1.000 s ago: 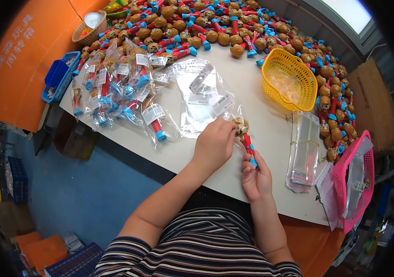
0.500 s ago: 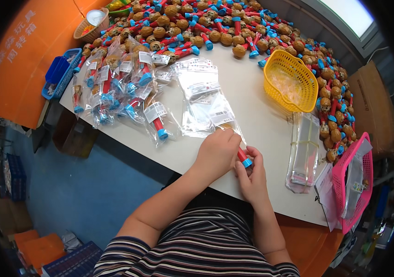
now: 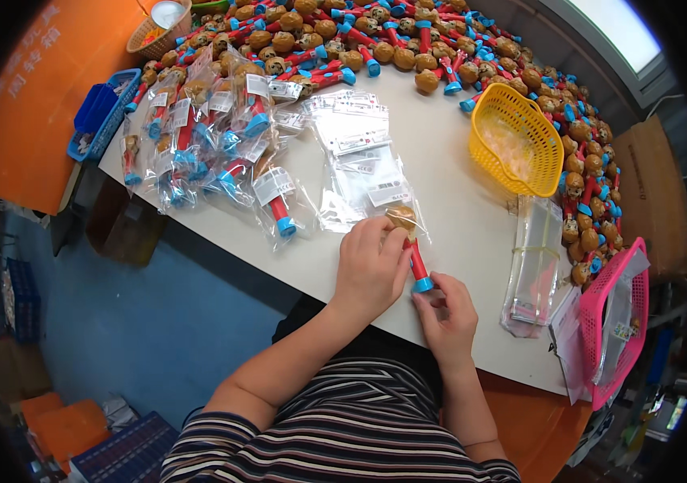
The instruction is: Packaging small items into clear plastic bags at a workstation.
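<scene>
head view shows a toy (image 3: pixel 412 245) with a brown round head, red stem and blue foot, lying near the front edge of the white surface (image 3: pixel 456 161), its head at 12 o'clock and foot at 6. its head sits inside the mouth of a clear bag (image 3: pixel 391 205). the left hand (image 3: pixel 371 270) is curled over the stem and bag mouth, fingers pinching there; exactly what the fingertips hold is hidden. the right hand (image 3: pixel 448 310) pinches the blue foot from 5 o'clock.

to do this well, i'd judge the left hand should hold the bag mouth wide and flat while the right pushes from the foot, straight along the stem, so the wide head doesn't snag or tear the film.

at 12 o'clock of the toy lies a loose spread of empty bags (image 3: pixel 355 153). at 10 o'clock, bagged toys (image 3: pixel 214 145) lie heaped. at 2 o'clock stands a yellow basket (image 3: pixel 520 137), and at 3 o'clock a stack of clear sleeves (image 3: pixel 532 266). a pink basket (image 3: pixel 621 322) is at 4 o'clock by the surface's edge. loose toys (image 3: pixel 408 40) line the far rim, and a blue tray (image 3: pixel 102 113) sits past the left edge.
</scene>
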`<state>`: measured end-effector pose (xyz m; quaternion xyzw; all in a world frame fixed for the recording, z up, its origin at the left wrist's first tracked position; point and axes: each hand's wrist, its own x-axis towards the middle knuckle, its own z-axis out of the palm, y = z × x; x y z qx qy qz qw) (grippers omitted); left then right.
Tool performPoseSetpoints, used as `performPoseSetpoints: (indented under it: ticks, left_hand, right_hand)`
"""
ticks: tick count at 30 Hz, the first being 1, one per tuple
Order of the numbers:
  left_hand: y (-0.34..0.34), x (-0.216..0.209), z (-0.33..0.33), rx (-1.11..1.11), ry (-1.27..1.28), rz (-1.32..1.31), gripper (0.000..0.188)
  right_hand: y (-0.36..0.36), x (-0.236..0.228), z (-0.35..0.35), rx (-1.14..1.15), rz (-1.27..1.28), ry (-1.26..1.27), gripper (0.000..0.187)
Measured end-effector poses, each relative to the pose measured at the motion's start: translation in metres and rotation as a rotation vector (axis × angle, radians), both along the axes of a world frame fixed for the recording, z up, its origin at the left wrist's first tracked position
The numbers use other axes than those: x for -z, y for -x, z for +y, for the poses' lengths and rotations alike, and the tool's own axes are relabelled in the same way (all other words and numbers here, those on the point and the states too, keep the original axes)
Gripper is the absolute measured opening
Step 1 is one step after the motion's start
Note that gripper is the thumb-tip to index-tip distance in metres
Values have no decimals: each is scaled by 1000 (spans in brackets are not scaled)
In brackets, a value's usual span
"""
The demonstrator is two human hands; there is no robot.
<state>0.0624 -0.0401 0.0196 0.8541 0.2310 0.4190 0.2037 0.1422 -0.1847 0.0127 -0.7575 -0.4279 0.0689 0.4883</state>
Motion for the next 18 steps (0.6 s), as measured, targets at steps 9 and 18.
performPoseSetpoints:
  ticks: [9, 18]
  left_hand:
    - [3, 15, 0, 86, 24, -44, 21]
    - [11, 15, -1, 109, 60, -66, 21]
  right_hand:
    - [0, 6, 13, -5, -107, -17, 16]
    - [7, 6, 14, 71, -126, 51, 19]
